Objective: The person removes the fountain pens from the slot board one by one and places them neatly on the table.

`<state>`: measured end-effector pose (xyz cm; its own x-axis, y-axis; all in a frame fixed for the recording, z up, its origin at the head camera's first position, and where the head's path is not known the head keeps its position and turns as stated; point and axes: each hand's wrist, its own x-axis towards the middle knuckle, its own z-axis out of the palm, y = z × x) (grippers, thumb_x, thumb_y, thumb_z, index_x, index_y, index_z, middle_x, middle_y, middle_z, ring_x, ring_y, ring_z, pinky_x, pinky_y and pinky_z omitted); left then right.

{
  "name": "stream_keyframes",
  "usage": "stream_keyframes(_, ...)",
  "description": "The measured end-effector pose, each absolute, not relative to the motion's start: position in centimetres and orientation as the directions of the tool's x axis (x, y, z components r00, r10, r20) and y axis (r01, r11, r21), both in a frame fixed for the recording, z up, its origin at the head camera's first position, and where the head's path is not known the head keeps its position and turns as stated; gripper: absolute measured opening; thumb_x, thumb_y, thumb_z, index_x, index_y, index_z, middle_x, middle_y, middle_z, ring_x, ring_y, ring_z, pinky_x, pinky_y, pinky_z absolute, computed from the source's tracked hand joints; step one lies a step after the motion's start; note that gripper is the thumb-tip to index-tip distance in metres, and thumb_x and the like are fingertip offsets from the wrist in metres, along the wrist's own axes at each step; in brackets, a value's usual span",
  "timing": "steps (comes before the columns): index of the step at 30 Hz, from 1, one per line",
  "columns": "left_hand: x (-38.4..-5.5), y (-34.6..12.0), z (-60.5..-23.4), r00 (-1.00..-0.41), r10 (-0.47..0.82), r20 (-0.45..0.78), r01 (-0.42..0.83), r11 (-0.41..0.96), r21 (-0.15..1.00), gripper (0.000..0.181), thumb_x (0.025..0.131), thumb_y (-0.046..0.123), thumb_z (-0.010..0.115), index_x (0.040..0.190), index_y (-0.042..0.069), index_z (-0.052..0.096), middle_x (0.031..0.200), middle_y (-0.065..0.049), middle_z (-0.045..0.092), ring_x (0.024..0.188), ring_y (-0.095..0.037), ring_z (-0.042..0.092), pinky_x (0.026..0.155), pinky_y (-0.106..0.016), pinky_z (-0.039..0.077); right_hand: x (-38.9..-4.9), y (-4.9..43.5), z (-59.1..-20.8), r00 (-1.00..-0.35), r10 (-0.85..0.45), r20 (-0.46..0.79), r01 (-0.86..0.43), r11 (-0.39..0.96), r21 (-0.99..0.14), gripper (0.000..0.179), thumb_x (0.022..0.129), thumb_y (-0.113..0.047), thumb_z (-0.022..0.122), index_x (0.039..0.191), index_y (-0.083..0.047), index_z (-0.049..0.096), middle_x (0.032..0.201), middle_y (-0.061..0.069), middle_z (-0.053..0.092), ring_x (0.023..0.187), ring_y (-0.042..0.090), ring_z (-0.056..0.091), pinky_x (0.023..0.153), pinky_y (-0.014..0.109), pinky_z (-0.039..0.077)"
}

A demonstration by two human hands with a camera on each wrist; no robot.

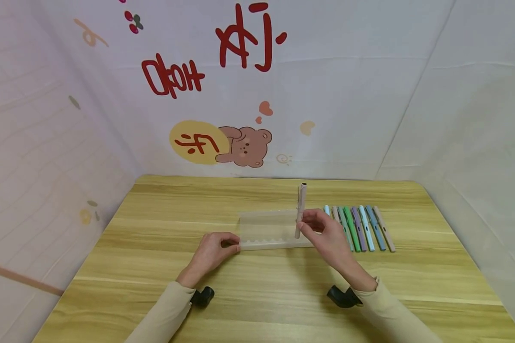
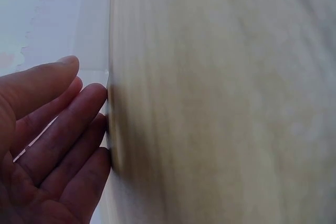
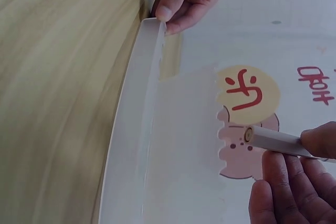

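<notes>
A clear plastic pen rack (image 1: 266,245) with a notched strip and raised back panel stands on the wooden table. My left hand (image 1: 212,248) holds its left end, thumb at the front corner; the fingertips (image 2: 97,95) touch the edge in the left wrist view. My right hand (image 1: 326,236) pinches a pale pinkish-grey pen (image 1: 301,205) between thumb and fingers. The pen is upright above the rack's right part, clip towards the top. In the right wrist view, the pen's end (image 3: 257,136) is apart from the notched strip. My right hand hides the rack's right end.
Right of the rack lies a row of several pens, among them a green pen (image 1: 352,228), a purple pen (image 1: 358,228) and a blue pen (image 1: 376,228). Behind the wooden table (image 1: 176,200) hangs a white printed curtain (image 1: 347,95), with more at both sides.
</notes>
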<state>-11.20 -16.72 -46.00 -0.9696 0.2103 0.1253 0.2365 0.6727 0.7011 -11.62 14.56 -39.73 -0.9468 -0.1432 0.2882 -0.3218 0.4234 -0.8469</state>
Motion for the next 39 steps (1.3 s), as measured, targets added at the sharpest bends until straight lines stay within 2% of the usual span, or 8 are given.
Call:
stream_keyframes(11,-10.8,-16.7,-46.1,-0.966,0.222,0.131,0.249,0.669,0.7,0.008,0.09,0.017,0.082,0.097,0.013,0.081,0.093,0.005,0.077,0.091,-0.016,0.071,0.085,-0.042,0.056,-10.6,17.4,-39.9,-0.961,-0.09,0.26,-0.273,0.426,-0.862,0.023,0.1,-0.015,0.071,0.118,0.0,0.068,0.108,0.012,0.073,0.098,0.016,0.069,0.084,0.016,0.053)
stream_keyframes(21,-10.5,-16.7,-46.2,-0.966,0.22,0.134,0.249,0.672,0.697,0.008,0.089,0.016,0.083,0.096,0.014,0.081,0.093,0.006,0.077,0.091,-0.016,0.071,0.085,-0.042,0.055,-10.1,20.1,-40.1,-0.963,-0.026,0.27,-0.249,0.478,-0.842,0.031,0.102,-0.019,0.069,0.124,0.002,0.066,0.113,0.017,0.072,0.096,-0.006,0.063,0.083,0.01,0.049)
stream_keyframes(39,-10.4,-16.6,-46.2,-0.969,0.213,0.127,0.24,0.673,0.699,0.008,0.09,0.016,0.083,0.096,0.014,0.081,0.095,0.005,0.077,0.093,-0.016,0.071,0.086,-0.042,0.056,-10.3,23.5,-39.8,-0.952,0.03,0.305,-0.244,0.528,-0.814,0.029,0.102,-0.016,0.068,0.123,0.005,0.066,0.113,0.021,0.071,0.093,-0.012,0.059,0.08,0.007,0.048)
